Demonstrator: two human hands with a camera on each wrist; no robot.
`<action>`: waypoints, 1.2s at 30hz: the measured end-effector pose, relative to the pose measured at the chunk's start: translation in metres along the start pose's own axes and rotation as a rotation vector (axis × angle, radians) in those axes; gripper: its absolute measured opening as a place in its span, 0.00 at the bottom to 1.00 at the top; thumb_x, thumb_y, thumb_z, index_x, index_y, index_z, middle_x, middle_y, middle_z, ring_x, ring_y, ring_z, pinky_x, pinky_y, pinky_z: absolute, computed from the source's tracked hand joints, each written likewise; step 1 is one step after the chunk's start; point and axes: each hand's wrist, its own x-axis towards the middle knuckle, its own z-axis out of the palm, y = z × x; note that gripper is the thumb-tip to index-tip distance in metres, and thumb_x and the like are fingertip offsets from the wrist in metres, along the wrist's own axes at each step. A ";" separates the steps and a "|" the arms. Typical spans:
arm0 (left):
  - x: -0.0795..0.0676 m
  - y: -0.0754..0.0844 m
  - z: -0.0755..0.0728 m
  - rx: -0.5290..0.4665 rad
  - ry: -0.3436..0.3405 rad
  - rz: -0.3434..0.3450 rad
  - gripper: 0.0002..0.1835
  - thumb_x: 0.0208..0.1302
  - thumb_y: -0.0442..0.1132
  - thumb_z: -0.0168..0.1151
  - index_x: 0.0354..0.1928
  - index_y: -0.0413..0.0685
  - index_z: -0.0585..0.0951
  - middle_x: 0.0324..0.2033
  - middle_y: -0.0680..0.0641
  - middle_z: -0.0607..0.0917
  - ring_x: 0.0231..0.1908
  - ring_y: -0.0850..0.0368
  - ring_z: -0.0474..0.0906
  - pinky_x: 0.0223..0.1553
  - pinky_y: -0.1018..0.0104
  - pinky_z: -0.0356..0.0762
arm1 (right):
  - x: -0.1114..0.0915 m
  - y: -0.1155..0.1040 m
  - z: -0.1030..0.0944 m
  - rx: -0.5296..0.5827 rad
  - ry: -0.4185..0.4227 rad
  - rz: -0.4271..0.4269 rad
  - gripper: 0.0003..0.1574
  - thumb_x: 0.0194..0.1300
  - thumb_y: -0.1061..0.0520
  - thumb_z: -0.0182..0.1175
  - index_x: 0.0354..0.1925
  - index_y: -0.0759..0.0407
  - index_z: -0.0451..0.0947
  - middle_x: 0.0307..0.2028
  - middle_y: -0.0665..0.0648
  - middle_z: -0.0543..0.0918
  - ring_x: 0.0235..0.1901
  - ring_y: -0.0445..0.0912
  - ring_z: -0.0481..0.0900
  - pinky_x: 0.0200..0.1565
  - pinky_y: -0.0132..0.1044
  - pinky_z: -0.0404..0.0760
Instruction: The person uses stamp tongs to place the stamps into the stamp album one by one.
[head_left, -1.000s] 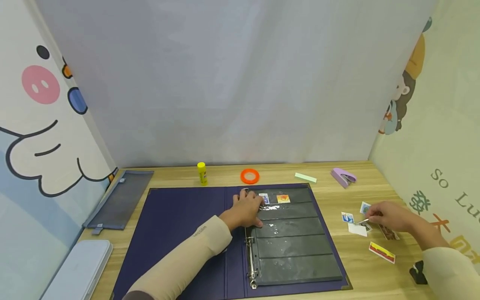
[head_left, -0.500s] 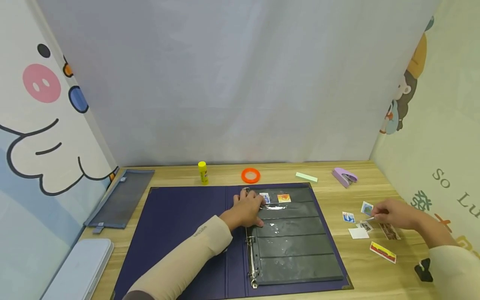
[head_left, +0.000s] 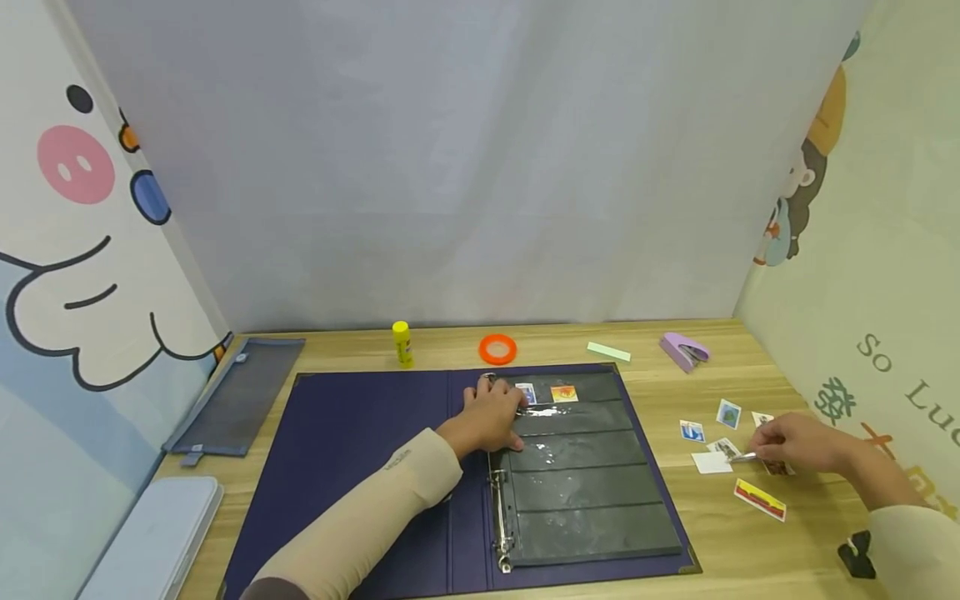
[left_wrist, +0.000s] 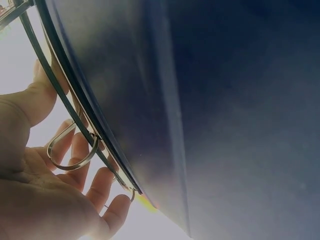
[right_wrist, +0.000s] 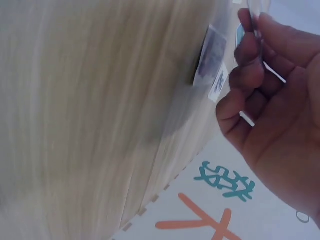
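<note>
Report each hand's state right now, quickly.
Left hand: open, fingers relaxed, resting at the ringed edge of the binder's black page.
Right hand: closed, pinching the metal tweezers.

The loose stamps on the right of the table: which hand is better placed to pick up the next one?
Probably the right hand: it pinches a slim metal tool, whose tip is right among the loose stamps. The left hand rests on the open album, farther from them.
</note>
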 end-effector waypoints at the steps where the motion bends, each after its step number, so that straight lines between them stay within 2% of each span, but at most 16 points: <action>1: 0.000 0.000 0.000 -0.001 0.000 0.001 0.33 0.48 0.56 0.73 0.58 0.60 0.73 0.59 0.48 0.72 0.59 0.45 0.60 0.50 0.53 0.57 | 0.001 -0.001 0.001 0.001 0.005 0.004 0.09 0.68 0.60 0.54 0.32 0.64 0.77 0.24 0.50 0.78 0.22 0.36 0.72 0.25 0.32 0.72; 4: -0.001 0.000 -0.001 -0.004 -0.001 0.004 0.33 0.49 0.56 0.73 0.58 0.60 0.73 0.59 0.48 0.72 0.59 0.45 0.60 0.50 0.53 0.57 | 0.004 -0.004 0.003 -0.015 0.041 0.005 0.09 0.69 0.60 0.53 0.34 0.63 0.77 0.22 0.51 0.78 0.21 0.37 0.73 0.24 0.34 0.73; 6: -0.001 0.000 0.000 -0.006 -0.003 0.002 0.33 0.49 0.56 0.73 0.58 0.60 0.73 0.59 0.48 0.72 0.59 0.45 0.60 0.50 0.53 0.56 | 0.005 -0.007 0.003 -0.052 0.104 -0.025 0.08 0.69 0.61 0.53 0.34 0.62 0.77 0.21 0.51 0.77 0.20 0.38 0.73 0.24 0.34 0.73; 13: -0.002 -0.001 0.001 -0.006 0.005 0.000 0.33 0.48 0.55 0.73 0.58 0.60 0.74 0.59 0.48 0.72 0.59 0.45 0.60 0.50 0.53 0.57 | 0.015 -0.022 0.011 -0.297 0.513 -0.211 0.05 0.62 0.63 0.62 0.34 0.54 0.81 0.28 0.47 0.82 0.24 0.28 0.66 0.25 0.29 0.69; 16: -0.001 -0.001 0.002 -0.009 0.005 -0.001 0.33 0.48 0.55 0.73 0.58 0.60 0.73 0.59 0.48 0.72 0.60 0.45 0.60 0.51 0.52 0.57 | 0.019 -0.025 0.016 -0.357 0.580 -0.265 0.10 0.57 0.65 0.66 0.33 0.50 0.82 0.28 0.44 0.82 0.23 0.27 0.66 0.24 0.28 0.68; 20: 0.000 -0.001 0.002 -0.011 0.005 -0.001 0.34 0.48 0.55 0.73 0.58 0.61 0.73 0.59 0.48 0.72 0.61 0.44 0.60 0.52 0.51 0.57 | 0.019 -0.024 0.018 -0.398 0.553 -0.315 0.14 0.53 0.65 0.68 0.31 0.45 0.83 0.27 0.41 0.81 0.23 0.26 0.65 0.24 0.28 0.68; 25: 0.000 -0.001 0.002 -0.008 0.007 0.002 0.33 0.48 0.55 0.73 0.58 0.60 0.73 0.59 0.48 0.72 0.61 0.44 0.60 0.52 0.51 0.57 | 0.012 -0.023 0.018 -0.349 0.484 -0.341 0.14 0.54 0.65 0.67 0.31 0.45 0.84 0.28 0.42 0.82 0.23 0.26 0.67 0.24 0.28 0.69; 29: -0.001 0.000 0.001 -0.006 0.007 0.003 0.33 0.48 0.55 0.73 0.58 0.60 0.73 0.60 0.48 0.72 0.60 0.45 0.60 0.51 0.52 0.57 | 0.007 -0.024 0.017 -0.307 0.392 -0.364 0.11 0.55 0.64 0.66 0.33 0.46 0.84 0.29 0.42 0.81 0.24 0.27 0.69 0.23 0.28 0.70; 32: -0.001 0.000 0.000 -0.004 0.008 0.004 0.33 0.48 0.55 0.73 0.58 0.60 0.73 0.60 0.48 0.72 0.59 0.45 0.60 0.51 0.52 0.57 | 0.006 -0.024 0.016 -0.250 0.294 -0.334 0.08 0.58 0.62 0.64 0.34 0.48 0.84 0.30 0.44 0.81 0.22 0.27 0.68 0.21 0.28 0.70; 36: -0.001 0.001 0.000 -0.002 0.004 0.002 0.33 0.48 0.55 0.73 0.58 0.60 0.73 0.60 0.48 0.72 0.59 0.45 0.60 0.51 0.52 0.57 | 0.008 -0.020 0.016 -0.246 0.258 -0.252 0.06 0.63 0.60 0.61 0.36 0.51 0.84 0.32 0.47 0.83 0.23 0.27 0.70 0.23 0.29 0.71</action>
